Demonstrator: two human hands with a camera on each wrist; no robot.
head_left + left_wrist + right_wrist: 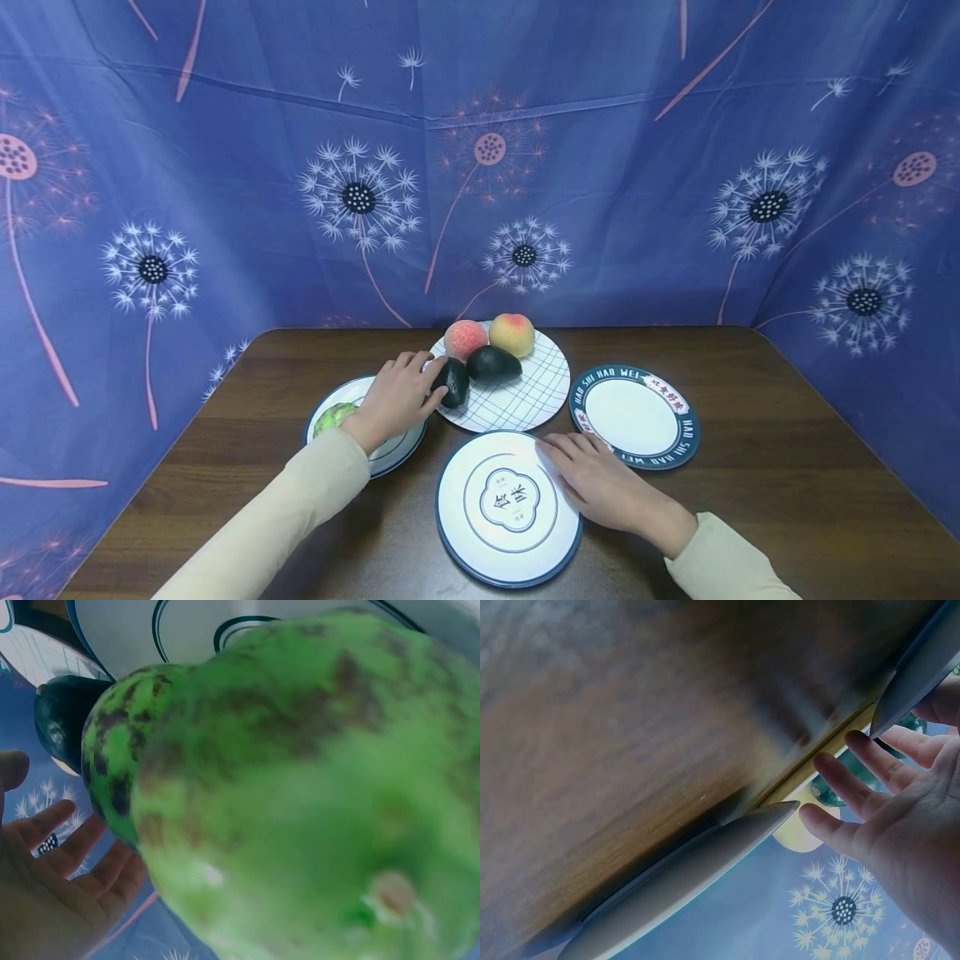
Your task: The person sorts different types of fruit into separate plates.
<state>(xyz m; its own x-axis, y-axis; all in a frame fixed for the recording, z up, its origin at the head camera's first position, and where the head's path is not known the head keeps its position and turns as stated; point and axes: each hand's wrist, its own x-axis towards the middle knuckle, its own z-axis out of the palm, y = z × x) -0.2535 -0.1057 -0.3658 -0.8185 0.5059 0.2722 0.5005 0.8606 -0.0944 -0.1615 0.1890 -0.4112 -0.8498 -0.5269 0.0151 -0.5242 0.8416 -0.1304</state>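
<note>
My left hand point(401, 396) is at a dark avocado point(454, 385) on the left of a checked plate point(543, 392), fingers reaching over it and the thumb beside it. In the left wrist view the left fingers point(75, 855) are spread, next to a green fruit with dark spots point(124, 750). A second dark avocado point(493, 365) lies beside the first. My right hand point(603, 483) has its fingers extended, fingertips over the right rim of a white plate point(487, 537) with a character emblem.
Behind the avocados on the checked plate sit a pink peach point(465, 339) and a yellow-red peach point(513, 336). A left plate point(401, 454) holds a green fruit point(333, 416), partly behind my left wrist. A plate with a lettered dark rim point(686, 433) stands right, near my right hand.
</note>
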